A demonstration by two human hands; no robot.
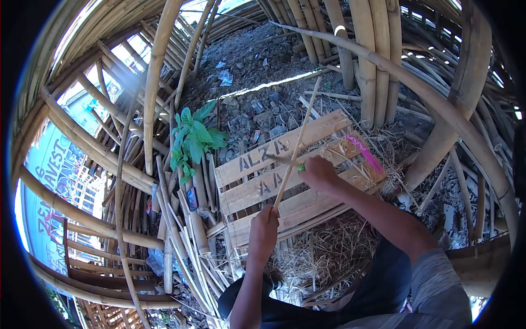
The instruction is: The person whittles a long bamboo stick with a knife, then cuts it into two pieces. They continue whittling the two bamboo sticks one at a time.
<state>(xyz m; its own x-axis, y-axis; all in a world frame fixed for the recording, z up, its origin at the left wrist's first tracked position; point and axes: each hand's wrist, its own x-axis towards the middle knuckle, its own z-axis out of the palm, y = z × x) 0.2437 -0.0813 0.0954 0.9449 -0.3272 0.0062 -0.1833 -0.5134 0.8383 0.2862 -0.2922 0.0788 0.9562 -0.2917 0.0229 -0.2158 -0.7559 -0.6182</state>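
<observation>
My left hand (265, 222) is closed around the lower end of a thin bamboo strip (300, 131), which slants up and away over a slatted wooden pallet (235, 204). My right hand (319, 173) is wrapped round the handle of a knife, of which a bit of green shows at the fist. The knife blade (279, 159) points left and crosses the bamboo strip in this view. Dark stencilled letters and a pink scrawl mark the pallet's boards, which lie beneath both hands.
Shavings (323, 252) are heaped in front of my legs. A leafy green plant (194, 137) grows left of the pallet, beside a bundle of bamboo strips (183, 241). Thick bamboo poles (372, 60) stand at the right, and a long curved pole (405, 77) arches across the upper right.
</observation>
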